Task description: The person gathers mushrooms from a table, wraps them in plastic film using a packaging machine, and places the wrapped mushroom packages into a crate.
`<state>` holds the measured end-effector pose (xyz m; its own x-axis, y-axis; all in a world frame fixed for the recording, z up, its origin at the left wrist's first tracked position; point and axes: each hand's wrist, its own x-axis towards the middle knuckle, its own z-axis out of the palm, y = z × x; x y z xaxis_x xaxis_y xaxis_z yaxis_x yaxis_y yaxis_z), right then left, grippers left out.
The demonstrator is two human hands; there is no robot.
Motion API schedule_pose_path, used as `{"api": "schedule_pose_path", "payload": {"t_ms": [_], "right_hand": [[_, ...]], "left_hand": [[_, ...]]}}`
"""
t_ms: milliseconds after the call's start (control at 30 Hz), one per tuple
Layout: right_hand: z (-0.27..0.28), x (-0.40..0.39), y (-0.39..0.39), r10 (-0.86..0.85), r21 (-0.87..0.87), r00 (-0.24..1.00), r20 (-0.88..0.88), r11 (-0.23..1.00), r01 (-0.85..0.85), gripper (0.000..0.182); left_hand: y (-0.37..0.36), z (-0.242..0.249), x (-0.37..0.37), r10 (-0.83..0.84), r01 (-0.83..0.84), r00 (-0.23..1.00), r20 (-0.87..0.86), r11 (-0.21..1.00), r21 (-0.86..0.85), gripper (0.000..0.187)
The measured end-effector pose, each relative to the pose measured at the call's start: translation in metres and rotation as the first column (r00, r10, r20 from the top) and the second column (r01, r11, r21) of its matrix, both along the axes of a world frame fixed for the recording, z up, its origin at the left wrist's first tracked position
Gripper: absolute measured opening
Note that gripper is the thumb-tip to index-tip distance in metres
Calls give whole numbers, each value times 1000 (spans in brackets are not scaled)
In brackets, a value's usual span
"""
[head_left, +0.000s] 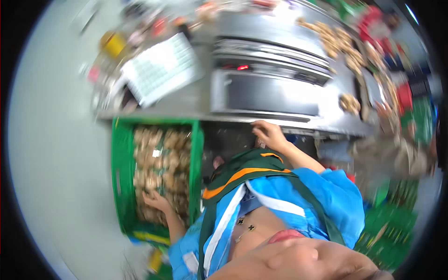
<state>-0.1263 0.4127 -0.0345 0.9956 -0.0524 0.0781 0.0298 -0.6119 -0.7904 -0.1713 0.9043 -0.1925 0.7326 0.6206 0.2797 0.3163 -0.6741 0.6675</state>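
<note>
My left hand (157, 201) is down in a green plastic crate (116, 172), over rows of tan, knobbly packs (161, 156) that look wrapped in clear film. Its fingers are spread and touch or hover just above the packs; blur hides which. My right hand (269, 134) is at the front edge of the metal counter (196, 105), fingers loosely bent and apart, with nothing visible in it. Just beyond that hand is a flat steel machine (273, 95) with a dark top plate and a small red-lit display.
A white gridded panel (163, 67) lies on the counter's left part. Tan, knobbly pieces (338, 42) are heaped at the back right, with a smaller clump (349, 103) nearer. Another person (392, 156) stands at the right. Green crates (387, 233) are at lower right.
</note>
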Motion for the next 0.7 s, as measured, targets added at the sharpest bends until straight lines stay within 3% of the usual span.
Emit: {"api": "schedule_pose_path", "payload": {"t_ms": [33, 100, 133, 167, 233, 300, 333, 400, 433, 500, 533, 633, 700], "right_hand": [[2, -2, -20, -86, 32, 996, 1, 996, 86, 21], [4, -5, -75, -267, 83, 948, 173, 963, 256, 20], [3, -8, -110, -406, 101, 882, 241, 914, 393, 19], [3, -12, -150, -523, 130, 799, 299, 851, 508, 19], [-17, -14, -249, -782, 449, 598, 177, 604, 658, 21], [-26, -11, -349, -841, 281, 472, 264, 536, 796, 26], [-36, -7, -394, -840, 294, 470, 270, 537, 791, 26], [-56, 16, -476, -805, 47, 576, 143, 586, 809, 43], [-69, 33, -508, -794, 57, 588, 152, 601, 797, 43], [-94, 56, -553, -853, -403, 495, 167, 398, 824, 52], [-104, 62, -571, -847, -395, 508, 155, 418, 818, 52], [-122, 75, -609, -692, -556, 705, -154, 651, 517, 46], [-135, 86, -626, -657, -489, 745, -117, 691, 532, 42]], "left_hand": [[-37, 21, 32, -49, 61, 997, 63, 979, -196, 44], [-113, 60, 81, -242, 358, 930, 275, 762, -540, 40], [-131, 48, 98, -358, 451, 892, 274, 686, -572, 36], [-184, 86, 105, -470, 564, 826, 311, 676, -475, 32], [-251, 86, 120, -608, 689, 720, 333, 573, -444, 25], [-327, 98, 120, -711, 798, 600, 366, 494, -346, 16], [-369, 109, 116, -770, 839, 535, 346, 436, -326, 14], [-447, 131, 111, -867, 906, 408, 287, 347, -241, 10], [-484, 139, 109, -906, 933, 350, 238, 312, -180, 8], [-550, 138, 108, -919, 942, 319, 232, 280, -186, 8], [-577, 138, 108, -936, 949, 300, 183, 274, -158, 8], [-633, 123, 107, -960, 959, 277, 46, 280, 54, 9], [-644, 119, 105, -950, 936, 313, -9, 307, 171, 9]]}}
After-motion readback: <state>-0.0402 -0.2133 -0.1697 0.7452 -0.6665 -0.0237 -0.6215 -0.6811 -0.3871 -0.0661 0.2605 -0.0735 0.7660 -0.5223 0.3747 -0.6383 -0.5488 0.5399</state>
